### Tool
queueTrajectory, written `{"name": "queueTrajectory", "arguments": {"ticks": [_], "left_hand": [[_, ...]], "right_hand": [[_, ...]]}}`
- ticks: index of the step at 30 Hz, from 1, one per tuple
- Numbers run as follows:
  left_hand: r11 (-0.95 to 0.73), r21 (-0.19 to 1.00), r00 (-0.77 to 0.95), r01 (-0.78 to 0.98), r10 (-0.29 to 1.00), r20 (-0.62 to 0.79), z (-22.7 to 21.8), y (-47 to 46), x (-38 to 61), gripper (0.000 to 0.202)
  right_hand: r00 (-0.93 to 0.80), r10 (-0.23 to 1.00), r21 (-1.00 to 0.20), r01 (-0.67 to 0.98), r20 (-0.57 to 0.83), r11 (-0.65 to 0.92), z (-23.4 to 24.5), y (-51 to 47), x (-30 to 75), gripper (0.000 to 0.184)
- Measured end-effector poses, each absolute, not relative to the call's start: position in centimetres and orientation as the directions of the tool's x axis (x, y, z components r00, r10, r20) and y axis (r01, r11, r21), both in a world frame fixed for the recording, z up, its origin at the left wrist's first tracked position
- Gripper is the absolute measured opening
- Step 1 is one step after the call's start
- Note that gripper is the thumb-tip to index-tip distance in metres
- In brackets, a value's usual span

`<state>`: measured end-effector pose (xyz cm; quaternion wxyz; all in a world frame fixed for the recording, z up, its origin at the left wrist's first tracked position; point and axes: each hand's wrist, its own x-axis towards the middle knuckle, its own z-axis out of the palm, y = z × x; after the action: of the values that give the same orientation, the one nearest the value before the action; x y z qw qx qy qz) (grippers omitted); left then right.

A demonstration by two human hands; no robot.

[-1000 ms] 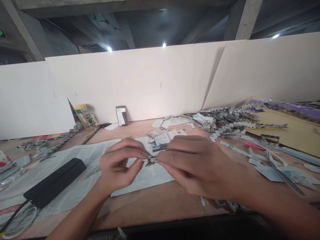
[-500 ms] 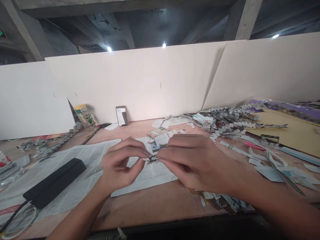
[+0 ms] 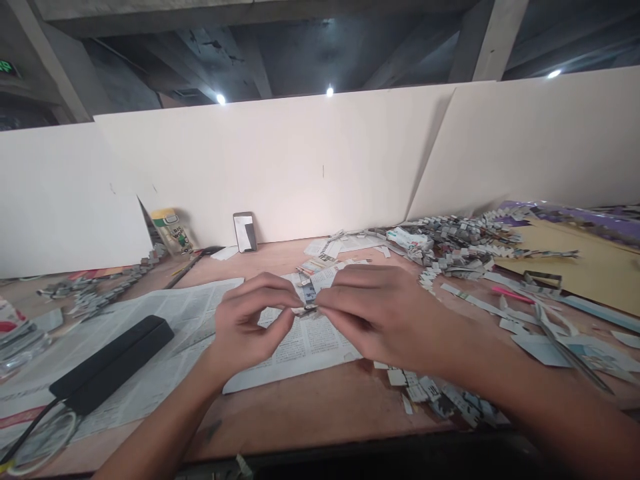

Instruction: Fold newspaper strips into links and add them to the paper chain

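Observation:
My left hand (image 3: 250,320) and my right hand (image 3: 380,313) meet above the table, fingertips pinched together on a small folded newspaper piece (image 3: 306,309). Both hands are closed on it, thumbs and forefingers pressing its ends. Beneath them lies a spread newspaper sheet (image 3: 300,350). A short chain of folded paper links (image 3: 440,397) lies on the wood just below my right wrist.
A black box (image 3: 110,363) with a cable rests on newspaper at the left. A phone (image 3: 245,231) leans on the white back board beside a snack packet (image 3: 173,230). A heap of folded paper links (image 3: 460,243), cut strips, scissors (image 3: 565,347) and a pink pen (image 3: 510,293) are at the right.
Both hands have risen slightly and shifted a little right with the folded piece. More of the folded link chain under my right wrist now shows.

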<state>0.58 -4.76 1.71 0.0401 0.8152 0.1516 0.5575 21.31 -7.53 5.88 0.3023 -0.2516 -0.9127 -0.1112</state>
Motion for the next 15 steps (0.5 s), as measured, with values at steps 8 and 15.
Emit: {"name": "queueTrajectory", "arguments": {"ticks": [8, 15], "left_hand": [[-0.918, 0.313, 0.366, 0.245, 0.386, 0.847, 0.6, -3.7, 0.6, 0.022], [-0.622, 0.745, 0.319, 0.243, 0.776, 0.544, 0.8, -3.6, 0.6, 0.007]], "right_hand": [[-0.692, 0.554, -0.021, 0.616, 0.463, 0.787, 6.3, -7.1, 20.9, 0.017], [-0.652, 0.518, -0.143, 0.538, 0.554, 0.831, 4.8, -5.0, 21.0, 0.021]]}}
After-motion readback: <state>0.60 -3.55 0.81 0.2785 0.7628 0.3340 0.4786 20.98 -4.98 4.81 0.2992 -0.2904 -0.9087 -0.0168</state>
